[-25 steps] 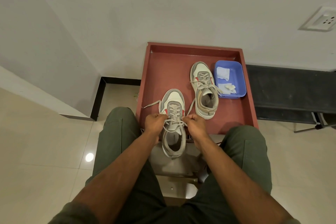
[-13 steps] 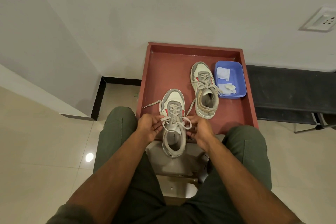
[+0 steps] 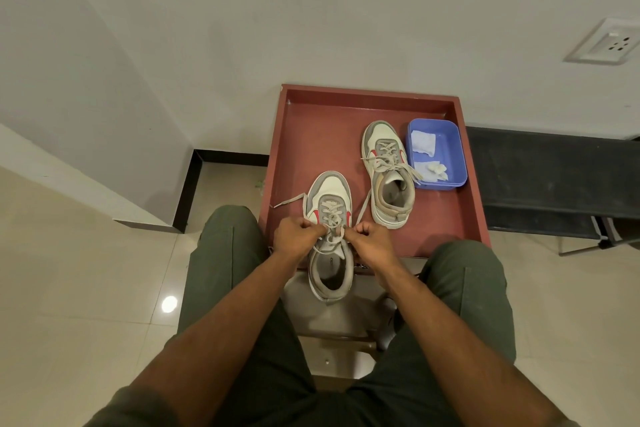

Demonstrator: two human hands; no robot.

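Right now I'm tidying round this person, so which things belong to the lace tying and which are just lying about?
In hand: near shoe, its laces, left hand and right hand pinching them.
Lying about: far shoe, blue tub with white cloths, red tray under both shoes, wall socket.

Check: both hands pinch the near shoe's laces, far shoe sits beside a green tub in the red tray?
The tub is blue, not green; the head view shows it. Otherwise right: left hand and right hand pinch the laces of the near shoe, far shoe beside the tub in the red tray.
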